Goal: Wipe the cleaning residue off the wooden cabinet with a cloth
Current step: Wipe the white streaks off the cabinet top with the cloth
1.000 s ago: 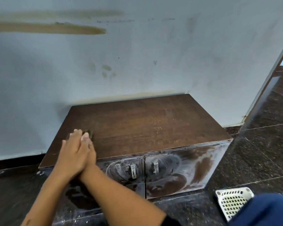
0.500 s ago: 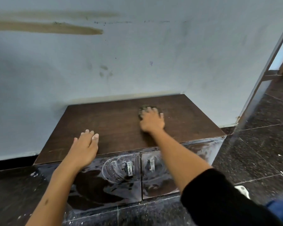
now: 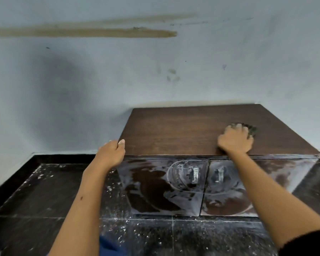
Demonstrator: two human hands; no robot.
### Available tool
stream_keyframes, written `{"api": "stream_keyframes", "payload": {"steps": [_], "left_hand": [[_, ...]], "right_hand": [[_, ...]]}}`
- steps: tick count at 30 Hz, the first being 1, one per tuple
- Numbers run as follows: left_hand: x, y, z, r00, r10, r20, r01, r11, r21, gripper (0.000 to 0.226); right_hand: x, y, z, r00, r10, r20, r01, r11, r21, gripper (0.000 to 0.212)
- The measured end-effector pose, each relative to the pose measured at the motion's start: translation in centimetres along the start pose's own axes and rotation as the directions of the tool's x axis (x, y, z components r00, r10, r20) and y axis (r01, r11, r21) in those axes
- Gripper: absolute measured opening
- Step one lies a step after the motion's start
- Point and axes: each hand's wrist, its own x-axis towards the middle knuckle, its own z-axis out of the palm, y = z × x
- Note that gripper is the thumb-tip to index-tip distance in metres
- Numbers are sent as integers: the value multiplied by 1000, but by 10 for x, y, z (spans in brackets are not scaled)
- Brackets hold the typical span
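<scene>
Pressing a dark, bunched cloth (image 3: 250, 129) under the right hand (image 3: 235, 140), fingers (image 3: 238, 128) curled over it, onto the brown top of the wooden cabinet (image 3: 174, 130), near the cabinet's right edge and a little forward of its middle. Half a second ago sat further back and nearer the top's centre; a second ago was over at the cabinet's front left corner, beneath both hands. Reads as one sweep carried left to right across the top, which now looks bare of white film. Gripping the cabinet's front left corner with the left hand (image 3: 110, 151), thumb on the top and fingers folded down over the side, where earlier lay flat on the top; probably bracing. Low and wide, long axis running left to right along the wall (image 3: 118, 80), back against it, two doors (image 3: 164, 185) with metal handles (image 3: 195, 175) facing the camera. Thick white smears and swirls across both doors, so likely the larger share of wiping left there. Pale flecks on the dark floor (image 3: 44, 191) left of the cabinet.
</scene>
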Motion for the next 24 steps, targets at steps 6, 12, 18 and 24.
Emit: {"api": "stream_keyframes", "payload": {"steps": [6,12,18,24], "left_hand": [[2,-11,8,996,-41,75,46,997,-57,60],[17,-1,25,995,-34,90,23,992,121,58],[19,6,38,999,-16,31,6,947,320,62],[11,5,42,998,-33,48,15,943,333,62]], "right_hand": [[-119,-144,51,905,-422,48,417,904,93,58],[-130,-186,66,666,-725,175,704,688,175,52],[-87,-138,54,790,-604,102,593,796,125,52],[-23,-19,22,946,-319,50,322,945,-56,44]]}}
